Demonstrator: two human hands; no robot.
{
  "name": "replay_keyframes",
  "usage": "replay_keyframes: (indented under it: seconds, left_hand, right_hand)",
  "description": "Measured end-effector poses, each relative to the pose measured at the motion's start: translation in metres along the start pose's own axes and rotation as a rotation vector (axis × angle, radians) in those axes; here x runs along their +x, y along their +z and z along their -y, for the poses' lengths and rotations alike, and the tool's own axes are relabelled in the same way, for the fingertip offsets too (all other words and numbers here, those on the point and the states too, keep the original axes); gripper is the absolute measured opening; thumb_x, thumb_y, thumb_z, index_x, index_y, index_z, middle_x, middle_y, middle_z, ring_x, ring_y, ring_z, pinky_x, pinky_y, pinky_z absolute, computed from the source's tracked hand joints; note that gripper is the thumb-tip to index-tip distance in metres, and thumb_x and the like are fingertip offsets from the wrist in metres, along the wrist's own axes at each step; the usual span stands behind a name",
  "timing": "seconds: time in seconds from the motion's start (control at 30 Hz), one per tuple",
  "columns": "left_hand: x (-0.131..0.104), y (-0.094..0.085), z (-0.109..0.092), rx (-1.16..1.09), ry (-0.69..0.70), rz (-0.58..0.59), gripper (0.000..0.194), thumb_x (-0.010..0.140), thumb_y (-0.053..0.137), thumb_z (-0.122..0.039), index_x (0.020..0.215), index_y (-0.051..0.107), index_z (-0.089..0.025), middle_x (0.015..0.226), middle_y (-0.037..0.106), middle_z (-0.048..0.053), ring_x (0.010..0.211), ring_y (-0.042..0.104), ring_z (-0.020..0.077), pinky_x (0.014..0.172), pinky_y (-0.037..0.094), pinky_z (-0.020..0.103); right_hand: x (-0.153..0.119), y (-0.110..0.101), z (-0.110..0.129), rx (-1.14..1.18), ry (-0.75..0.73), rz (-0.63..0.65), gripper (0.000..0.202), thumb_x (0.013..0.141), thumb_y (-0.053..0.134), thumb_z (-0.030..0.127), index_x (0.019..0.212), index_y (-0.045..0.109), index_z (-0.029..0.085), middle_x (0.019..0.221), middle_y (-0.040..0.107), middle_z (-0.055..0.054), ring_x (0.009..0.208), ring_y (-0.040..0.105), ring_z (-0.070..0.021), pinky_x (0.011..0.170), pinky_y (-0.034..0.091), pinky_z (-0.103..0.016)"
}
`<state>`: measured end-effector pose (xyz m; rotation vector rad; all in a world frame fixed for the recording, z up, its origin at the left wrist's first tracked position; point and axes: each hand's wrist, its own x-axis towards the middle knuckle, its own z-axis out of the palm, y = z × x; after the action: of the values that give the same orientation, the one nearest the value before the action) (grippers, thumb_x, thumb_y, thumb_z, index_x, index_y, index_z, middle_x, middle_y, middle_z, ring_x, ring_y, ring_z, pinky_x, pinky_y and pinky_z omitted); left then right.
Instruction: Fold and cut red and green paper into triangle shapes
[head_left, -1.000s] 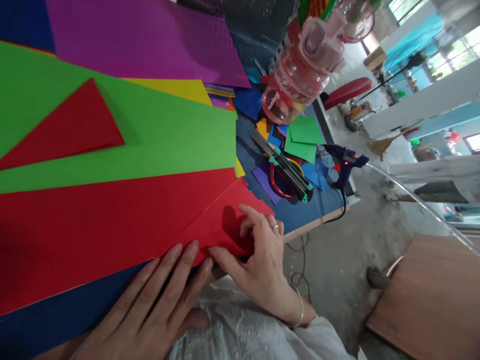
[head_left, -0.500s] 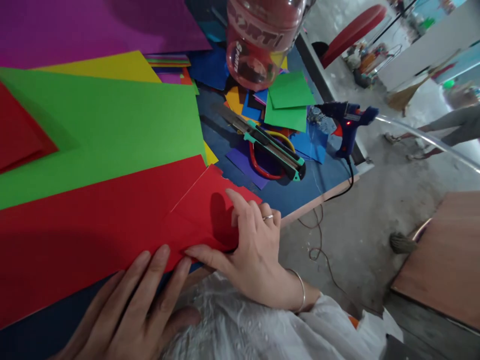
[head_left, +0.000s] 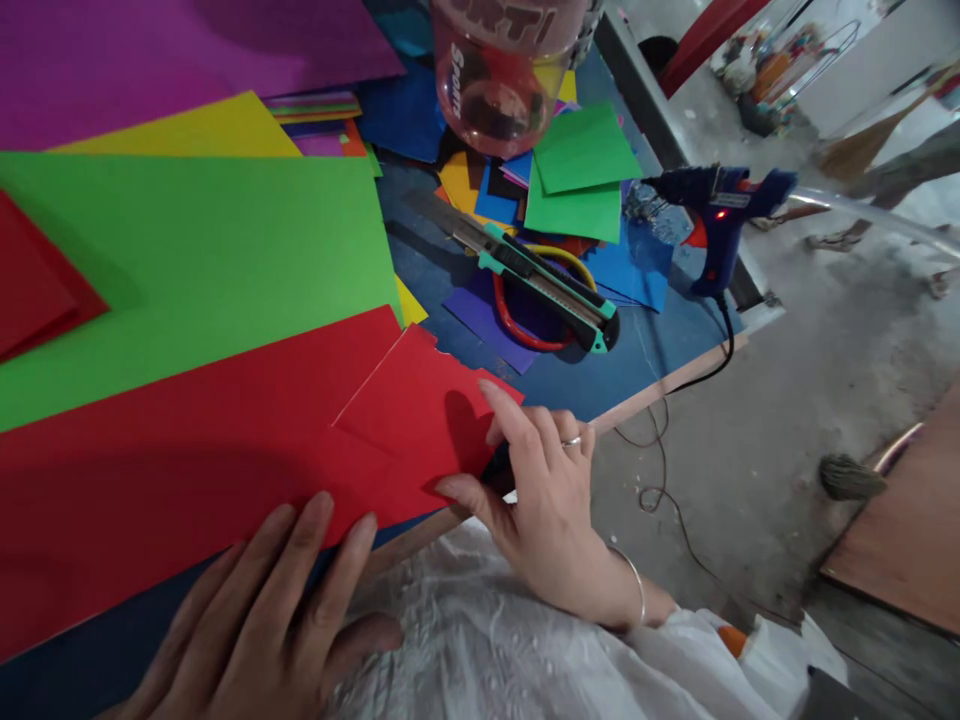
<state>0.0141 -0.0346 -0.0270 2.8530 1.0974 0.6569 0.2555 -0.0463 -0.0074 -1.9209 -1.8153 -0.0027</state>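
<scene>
A long red paper sheet (head_left: pixel 187 450) runs along the near edge of the table. On its right end lies a smaller red paper piece (head_left: pixel 405 420) with a partly notched far edge. My left hand (head_left: pixel 262 610) rests flat, fingertips spread on the lower edge of the red sheet. At the right end of the smaller piece is my right hand (head_left: pixel 540 510), its thumb and forefinger apart, tips touching the paper's edge. A box cutter (head_left: pixel 547 285) with its blade out lies beyond, across scissors with red and yellow handles (head_left: pixel 510 325).
Green sheet (head_left: pixel 225 250), purple sheet (head_left: pixel 187 60) and yellow paper (head_left: pixel 202 130) lie behind. A pink clear plastic jug (head_left: pixel 510 80) stands near green paper pieces (head_left: pixel 577 160). A glue gun (head_left: pixel 712 220), its red light on, sits at the table's right corner, cord hanging down.
My right hand has slid right along the smaller red piece, its thumb now nearer the right end. The left hand stays about where it was. The view has shifted slightly.
</scene>
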Motion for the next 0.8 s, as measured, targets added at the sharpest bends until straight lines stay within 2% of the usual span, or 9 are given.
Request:
replay_keyframes:
  seconds: [0.13,0.23,0.33,0.4,0.5,0.57,0.67,0.73,0.8]
  left_hand:
    - [0.002,-0.002,0.001,0.035,0.032,0.012,0.063,0.113,0.049,-0.046,0.166,0.043,-0.012,0.179,0.032,0.015,0.169,0.022,0.022,0.141,0.017,0.036]
    - [0.0,-0.003,0.002,0.057,0.055,0.046,0.066,0.112,0.049,-0.05,0.166,0.043,-0.012,0.18,0.029,0.014,0.17,0.019,0.0226,0.141,0.014,0.036]
    - [-0.002,-0.001,0.001,0.021,0.013,0.021,0.065,0.113,0.046,-0.051,0.167,0.041,-0.016,0.18,0.03,0.012,0.169,0.022,0.0226,0.14,0.016,0.036]
    - [-0.003,0.001,-0.001,-0.023,-0.016,-0.012,0.061,0.114,0.042,-0.048,0.167,0.041,-0.018,0.179,0.032,0.012,0.169,0.024,0.0238,0.14,0.018,0.039]
    - [-0.005,0.004,-0.003,-0.073,0.021,-0.03,0.044,0.115,0.038,-0.031,0.155,0.056,-0.026,0.173,0.044,0.008,0.17,0.019,0.0232,0.14,0.019,0.042]
    - [-0.007,0.005,-0.003,-0.091,0.042,-0.038,0.038,0.115,0.035,-0.025,0.137,0.066,-0.028,0.155,0.062,0.007,0.17,0.015,0.0208,0.14,0.019,0.041]
    - [-0.014,0.009,-0.002,-0.07,0.033,-0.052,0.038,0.115,0.032,-0.03,0.119,0.069,-0.024,0.12,0.075,0.008,0.17,0.016,0.019,0.14,0.02,0.041]
    - [-0.02,0.011,-0.001,-0.022,0.009,-0.036,0.043,0.116,0.03,-0.032,0.117,0.07,-0.02,0.112,0.076,0.011,0.169,0.019,0.021,0.14,0.021,0.044]
    - [-0.024,0.012,0.001,0.026,0.007,-0.011,0.044,0.115,0.032,-0.034,0.119,0.071,-0.013,0.116,0.077,0.017,0.169,0.023,0.0258,0.14,0.023,0.047]
  right_hand:
    - [-0.002,-0.002,-0.006,0.044,-0.051,-0.003,0.058,0.116,0.036,0.057,0.148,0.056,0.013,0.1,0.073,-0.005,0.086,0.057,-0.0216,0.078,0.038,-0.038]
    - [-0.005,-0.002,-0.006,0.11,-0.045,-0.053,0.037,0.118,0.042,0.036,0.142,0.062,0.017,0.107,0.075,-0.006,0.091,0.061,-0.02,0.081,0.041,-0.038]
    - [-0.007,0.002,0.001,0.236,-0.16,-0.116,0.037,0.115,0.037,0.02,0.136,0.068,0.018,0.116,0.077,-0.007,0.104,0.068,-0.0184,0.095,0.047,-0.038]
    - [-0.006,0.008,0.01,0.282,-0.399,-0.056,0.039,0.115,0.038,0.023,0.139,0.068,0.016,0.129,0.077,-0.007,0.122,0.067,-0.018,0.111,0.048,-0.036]
    - [-0.004,0.018,0.024,0.183,-0.7,0.074,0.046,0.115,0.046,0.04,0.148,0.064,0.015,0.154,0.067,-0.007,0.148,0.054,-0.0196,0.129,0.039,-0.033]
    - [-0.002,0.022,0.032,0.084,-0.757,0.105,0.059,0.115,0.044,0.053,0.154,0.061,0.013,0.162,0.06,-0.009,0.154,0.05,-0.0236,0.134,0.033,-0.038]
    - [0.0,0.019,0.037,-0.057,-0.776,0.143,0.062,0.116,0.035,0.053,0.159,0.056,0.014,0.167,0.055,-0.007,0.157,0.048,-0.0248,0.136,0.03,-0.041]
    - [0.001,0.015,0.035,-0.129,-0.778,0.176,0.057,0.117,0.032,0.049,0.16,0.055,0.018,0.168,0.053,-0.003,0.157,0.047,-0.0218,0.137,0.029,-0.038]
    - [0.002,0.011,0.031,-0.154,-0.775,0.204,0.058,0.117,0.03,0.051,0.16,0.055,0.021,0.169,0.052,-0.001,0.158,0.046,-0.0198,0.137,0.03,-0.036]
